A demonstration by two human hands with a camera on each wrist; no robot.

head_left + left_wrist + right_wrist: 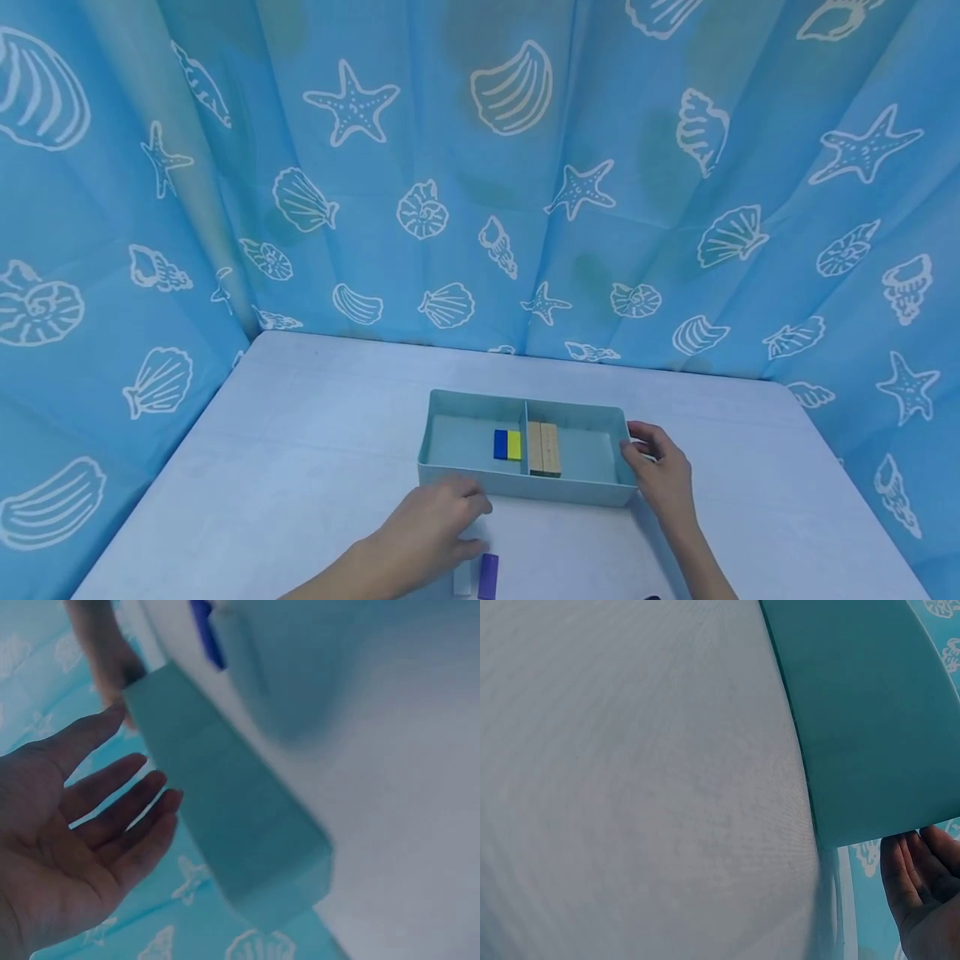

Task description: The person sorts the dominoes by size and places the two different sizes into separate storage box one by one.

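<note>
Teal plastic tray (517, 487) with two compartments sits on the pale grey tabletop (300, 450), near the front edge and a little right of the middle. A wall down the middle splits it in two. In the left part, right against that wall, lie a small blue block (500, 444) and a small yellow block (513, 445), touching side by side. In the right part, just across the wall, lie two long wooden blocks (543, 449), also side by side.

The right hand (658, 471) is at the tray's right end. Its fingers curl over the rim at the corner and hold it. In the right wrist view only the fingertips (922, 862) show, beside the tray's outer wall (862, 712).

The left hand (435, 533) is flat on the tabletop just in front of the tray's left half, close to the front wall. In the left wrist view its fingers (112, 817) are straight and spread, and it holds nothing.

Just beside the left hand, near the bottom edge of the head view, lie a purple block (488, 576) and a white block (462, 579). The white one is partly hidden.

A blue curtain with white shells and starfish (480, 167) hangs behind and around the tabletop.
</note>
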